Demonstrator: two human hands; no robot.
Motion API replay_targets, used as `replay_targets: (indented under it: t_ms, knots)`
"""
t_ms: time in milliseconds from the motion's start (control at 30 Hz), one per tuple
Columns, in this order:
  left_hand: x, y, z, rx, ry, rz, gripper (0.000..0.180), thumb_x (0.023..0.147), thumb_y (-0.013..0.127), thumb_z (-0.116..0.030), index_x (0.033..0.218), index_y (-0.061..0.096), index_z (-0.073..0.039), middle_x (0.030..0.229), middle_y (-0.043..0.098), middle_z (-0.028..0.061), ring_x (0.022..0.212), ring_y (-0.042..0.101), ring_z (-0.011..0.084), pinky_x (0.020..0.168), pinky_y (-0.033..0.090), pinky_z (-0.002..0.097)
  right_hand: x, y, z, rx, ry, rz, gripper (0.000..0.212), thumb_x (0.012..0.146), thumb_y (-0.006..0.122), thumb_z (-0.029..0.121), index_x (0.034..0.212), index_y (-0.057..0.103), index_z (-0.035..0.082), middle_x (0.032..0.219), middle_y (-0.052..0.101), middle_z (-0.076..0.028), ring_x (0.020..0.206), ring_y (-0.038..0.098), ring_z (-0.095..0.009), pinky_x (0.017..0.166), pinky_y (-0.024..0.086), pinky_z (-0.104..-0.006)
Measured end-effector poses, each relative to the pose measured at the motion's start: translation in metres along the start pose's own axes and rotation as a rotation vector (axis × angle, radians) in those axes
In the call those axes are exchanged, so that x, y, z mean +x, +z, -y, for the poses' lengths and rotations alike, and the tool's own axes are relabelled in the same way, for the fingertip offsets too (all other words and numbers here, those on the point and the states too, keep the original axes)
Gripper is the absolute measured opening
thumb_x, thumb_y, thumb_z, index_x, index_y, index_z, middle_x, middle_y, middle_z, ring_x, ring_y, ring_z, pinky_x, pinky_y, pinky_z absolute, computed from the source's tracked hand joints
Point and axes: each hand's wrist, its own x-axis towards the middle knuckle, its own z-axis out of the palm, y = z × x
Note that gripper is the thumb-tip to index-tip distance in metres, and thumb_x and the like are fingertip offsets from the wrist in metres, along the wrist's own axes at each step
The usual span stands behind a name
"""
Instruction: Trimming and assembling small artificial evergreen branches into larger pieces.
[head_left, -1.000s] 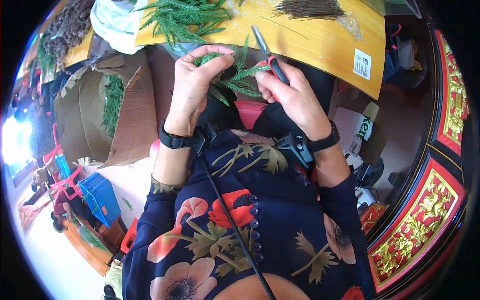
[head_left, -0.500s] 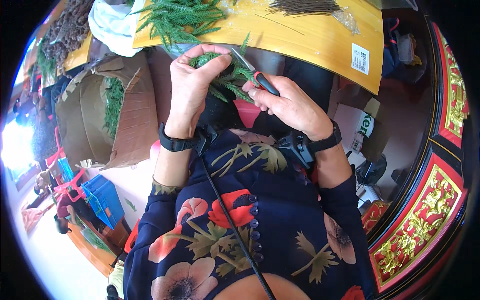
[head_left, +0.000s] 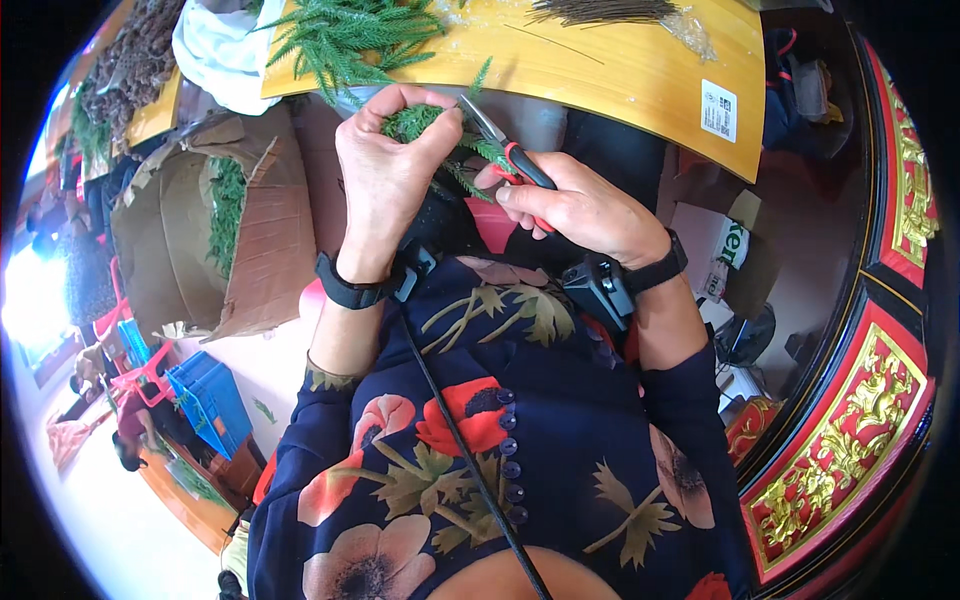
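My left hand [head_left: 385, 160] is closed, thumb against fingers, on a bunch of green needle-leaved sprigs [head_left: 408, 124] just off the table's near edge. Some of the foliage is hidden behind the fingers. In my right hand [head_left: 595, 208] is a pair of pliers [head_left: 528, 167] with red and black handles. Their handles stand apart, and the metal jaws point up and left, close to my left fingertips. One thin sprig tip rises behind the jaws. I cannot tell whether the jaws touch a stem.
On the yellow table [head_left: 640, 85] lie a heap of green sprigs [head_left: 350, 40], a bundle of thin brown sticks [head_left: 605, 10] and a white cloth or bag [head_left: 212, 60]. An open cardboard box [head_left: 165, 220] holds greenery at the left. Beyond it stands a blue crate [head_left: 212, 405].
The pliers' handles have spread, and the lower red one now shows below my right hand. The sprigs have shifted, with fewer fronds hanging below my left hand.
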Motion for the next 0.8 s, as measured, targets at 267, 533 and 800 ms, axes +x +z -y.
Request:
replay_targets:
  t_ms: [267, 533, 800]
  knots:
    - [0.000, -0.001, 0.002, 0.121, 0.051, -0.034, 0.010, 0.074, 0.069, -0.009, 0.080, 0.068, -0.001, 0.068, 0.060, -0.0035, 0.066, 0.050, 0.0028, 0.063, 0.043, 0.0187, -0.001, 0.003, 0.005, -0.144, -0.030, -0.048, 0.024, 0.090, 0.054, 0.016, 0.110, 0.056, 0.002, 0.078, 0.050, 0.001, 0.066, 0.047, -0.009, 0.060, 0.041, -0.0243]
    - [-0.001, 0.002, 0.001, 0.063, 0.006, -0.026, 0.011, 0.074, 0.069, -0.009, 0.081, 0.068, 0.000, 0.070, 0.062, -0.0024, 0.068, 0.051, 0.0037, 0.066, 0.043, 0.0195, -0.002, 0.003, -0.001, -0.226, -0.112, -0.064, 0.023, 0.089, 0.053, 0.015, 0.107, 0.055, 0.001, 0.083, 0.053, -0.003, 0.072, 0.050, -0.013, 0.067, 0.044, -0.0284]
    - [0.002, 0.000, 0.004, 0.022, -0.039, -0.022, 0.010, 0.074, 0.069, -0.008, 0.080, 0.069, 0.000, 0.074, 0.063, -0.0014, 0.071, 0.052, 0.0043, 0.070, 0.043, 0.0191, 0.001, 0.001, -0.003, -0.225, -0.149, -0.062, 0.021, 0.087, 0.054, 0.014, 0.104, 0.054, 0.000, 0.087, 0.056, -0.008, 0.080, 0.054, -0.018, 0.077, 0.044, -0.0316]
